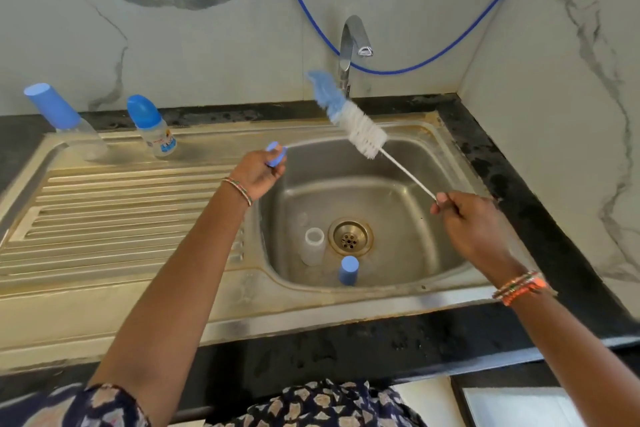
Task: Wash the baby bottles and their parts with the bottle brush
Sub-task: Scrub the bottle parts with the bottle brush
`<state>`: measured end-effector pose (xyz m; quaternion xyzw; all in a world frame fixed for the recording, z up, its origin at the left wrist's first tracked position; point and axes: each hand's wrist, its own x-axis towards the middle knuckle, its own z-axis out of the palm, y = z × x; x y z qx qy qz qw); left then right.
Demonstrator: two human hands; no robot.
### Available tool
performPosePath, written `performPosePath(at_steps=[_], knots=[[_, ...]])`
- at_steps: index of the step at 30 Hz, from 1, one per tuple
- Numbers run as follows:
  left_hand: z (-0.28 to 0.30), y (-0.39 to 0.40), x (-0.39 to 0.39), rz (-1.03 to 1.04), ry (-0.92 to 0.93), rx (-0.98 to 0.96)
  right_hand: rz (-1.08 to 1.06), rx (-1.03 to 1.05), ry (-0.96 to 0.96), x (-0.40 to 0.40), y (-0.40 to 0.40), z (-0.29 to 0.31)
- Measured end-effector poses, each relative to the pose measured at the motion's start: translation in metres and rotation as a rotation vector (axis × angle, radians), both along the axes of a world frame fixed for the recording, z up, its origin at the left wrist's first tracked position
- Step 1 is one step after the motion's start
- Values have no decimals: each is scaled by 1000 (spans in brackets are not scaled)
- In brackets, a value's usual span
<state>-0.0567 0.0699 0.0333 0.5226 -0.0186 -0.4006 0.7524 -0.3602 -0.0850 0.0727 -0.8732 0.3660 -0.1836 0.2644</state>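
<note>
Bottle brush (360, 128), white-bristled with blue sponge tip, pinched by our right hand (467, 222), should enter the small blue plastic ring (276, 154) our left hand (259, 173) grips, over the steel sink (398, 191).

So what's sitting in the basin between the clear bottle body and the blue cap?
In the head view, the brass drain strainer sits partly between the clear bottle body and the blue cap, set to the right; otherwise bare sink floor.

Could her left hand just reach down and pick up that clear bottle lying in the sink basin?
Probably not straight away. The left hand already grips a small blue plastic part, so it would need to put that down. Nothing covers the clear plastic bottle by the brass drain.
</note>
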Motion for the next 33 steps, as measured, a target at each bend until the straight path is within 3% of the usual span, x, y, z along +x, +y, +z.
performPosePath(at_steps=[3,9,16,21,23,30,33], knots=[[-26,-16,-15,-122,-202,125,-8,-40,-105,21,-6,-18],[-75,-49,-7,-245,-512,450,-4,-192,-71,67,-22,-46],[-132,-87,4,-317,-602,665,0,-232,-32,118,-45,-78],[-171,-114,16,-421,-862,923,86,-278,-46,137,-66,-104],[-183,-119,22,-553,-972,942,80,-289,-58,143,-75,-113],[-187,-116,26,-634,-935,933,66,-259,-65,145,-82,-124],[-176,-111,27,-681,-995,1020,77,-262,-76,138,-81,-122]])
